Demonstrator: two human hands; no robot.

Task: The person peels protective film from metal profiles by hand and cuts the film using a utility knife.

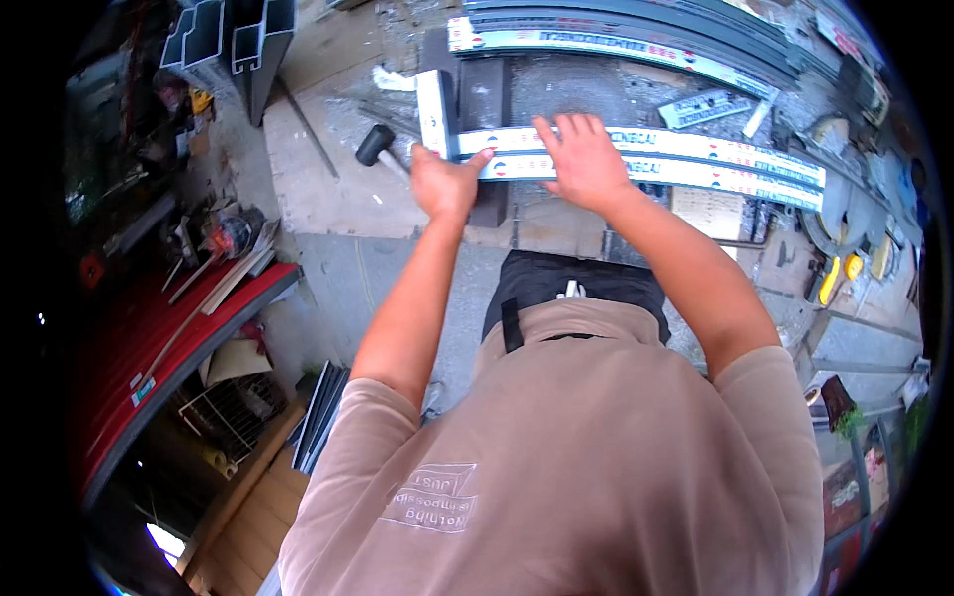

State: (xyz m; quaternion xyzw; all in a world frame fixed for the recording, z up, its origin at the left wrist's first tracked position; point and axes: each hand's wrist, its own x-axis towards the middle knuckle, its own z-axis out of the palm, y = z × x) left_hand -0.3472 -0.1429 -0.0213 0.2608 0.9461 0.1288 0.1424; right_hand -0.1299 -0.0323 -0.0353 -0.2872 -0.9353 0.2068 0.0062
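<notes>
Two long metal profiles (696,175) with white printed film lie side by side across the work surface in front of me. At their left end a short white-faced profile piece (431,104) meets them at roughly a right angle. My left hand (444,185) is closed around this corner, its thumb on the long profiles' end; the fingertips are partly hidden. My right hand (586,164) grips across the long profiles a little further right, fingers over the far edge and thumb by the near edge. A black-headed mallet (375,145) lies just left of my left hand.
A stack of film-covered profiles (616,45) lies at the back. Upright hollow profiles (234,45) stand at the far left. Short offcuts (706,107) sit behind the long profiles. A yellow-handled tool (830,280) lies at the right, and a red panel (189,338) is at the left.
</notes>
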